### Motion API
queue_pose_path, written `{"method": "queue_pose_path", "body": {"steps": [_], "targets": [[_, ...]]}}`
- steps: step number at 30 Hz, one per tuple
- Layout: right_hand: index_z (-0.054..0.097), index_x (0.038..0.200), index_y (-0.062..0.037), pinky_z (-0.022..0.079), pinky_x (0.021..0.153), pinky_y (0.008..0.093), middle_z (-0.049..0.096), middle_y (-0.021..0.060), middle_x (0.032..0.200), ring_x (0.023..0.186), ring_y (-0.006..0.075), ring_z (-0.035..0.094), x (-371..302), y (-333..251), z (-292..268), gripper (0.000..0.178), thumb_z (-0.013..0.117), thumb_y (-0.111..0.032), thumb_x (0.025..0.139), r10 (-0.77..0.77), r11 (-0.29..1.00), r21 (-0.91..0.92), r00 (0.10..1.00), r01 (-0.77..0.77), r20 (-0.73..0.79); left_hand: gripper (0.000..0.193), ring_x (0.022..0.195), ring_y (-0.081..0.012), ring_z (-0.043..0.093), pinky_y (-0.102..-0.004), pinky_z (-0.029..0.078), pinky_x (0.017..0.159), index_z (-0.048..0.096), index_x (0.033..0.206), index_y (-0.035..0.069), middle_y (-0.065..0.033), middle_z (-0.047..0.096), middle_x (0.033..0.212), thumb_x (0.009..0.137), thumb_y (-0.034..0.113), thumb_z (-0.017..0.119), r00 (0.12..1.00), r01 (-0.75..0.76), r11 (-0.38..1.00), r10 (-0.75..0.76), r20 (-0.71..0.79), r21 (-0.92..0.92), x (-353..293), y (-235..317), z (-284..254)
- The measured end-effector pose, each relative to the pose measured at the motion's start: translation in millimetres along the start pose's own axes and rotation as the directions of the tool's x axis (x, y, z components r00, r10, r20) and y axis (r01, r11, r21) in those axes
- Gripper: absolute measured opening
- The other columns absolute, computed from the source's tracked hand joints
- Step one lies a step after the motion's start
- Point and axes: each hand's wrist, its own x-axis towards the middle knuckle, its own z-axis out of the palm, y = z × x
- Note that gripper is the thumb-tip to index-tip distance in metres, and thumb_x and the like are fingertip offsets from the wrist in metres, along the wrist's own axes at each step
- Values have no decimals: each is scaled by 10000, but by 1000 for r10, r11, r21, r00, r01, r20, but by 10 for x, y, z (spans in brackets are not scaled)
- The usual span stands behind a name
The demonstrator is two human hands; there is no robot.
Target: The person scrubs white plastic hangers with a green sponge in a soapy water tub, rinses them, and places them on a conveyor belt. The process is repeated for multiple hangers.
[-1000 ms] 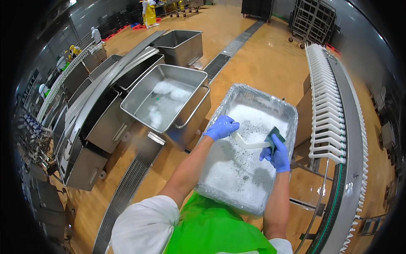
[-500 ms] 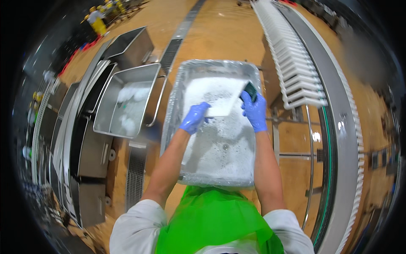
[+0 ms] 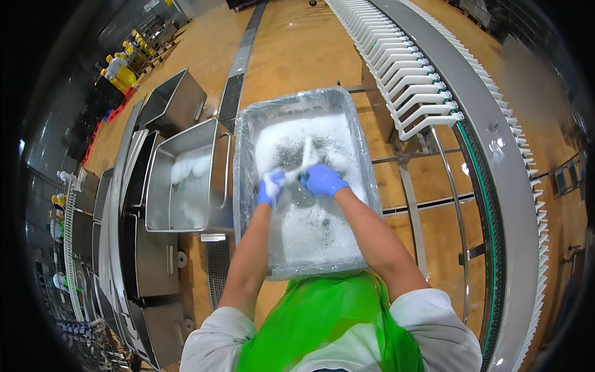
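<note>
A tub lined with clear plastic (image 3: 365,155) stands in front of me, holding foamy water. Both my hands wear blue gloves and meet low over its middle. My left hand (image 3: 271,187), dotted with foam, is closed at the near end of a white flat board (image 3: 307,150), which now shows as a narrow strip. My right hand (image 3: 325,180) is closed beside it, with a bit of the dark green scouring pad (image 3: 303,179) showing at its fingers. Motion blur and suds hide the exact grip of both hands.
A deep steel bin (image 3: 186,208) with some suds stands to the left, beside more steel bins (image 3: 176,102). Along the right curves a conveyor (image 3: 505,186) with a row of white angled bars (image 3: 412,93). A floor drain grate (image 3: 232,99) runs ahead. Far left, people in yellow (image 3: 118,71) are visible.
The white board has turned from lying broad side up to nearly edge-on. My right hand has come down and left, close to my left hand. The whole view has shifted slightly.
</note>
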Motion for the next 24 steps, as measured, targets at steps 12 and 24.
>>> {"method": "queue_pose_path", "body": {"steps": [12,24], "targets": [[441,1211,-69,501,732,497,639,264,913,800,443,631,-49,-86,-621,568,641,-461,852,62,993,109,584,46,-810,441,527,-176,545,-349,449,534,616,773,-7,-114,633,617,964,314,382,998,-42,960,25,66,279,150,1243,337],[623,1097,21,539,525,287,648,104,849,613,163,643,-388,108,-1193,315,515,-242,961,-188,511,778,931,364,-313,393,490,-137,507,-298,394,482,656,779,12,-91,611,596,903,341,481,867,493,866,-483,123,-77,212,1679,11]]}}
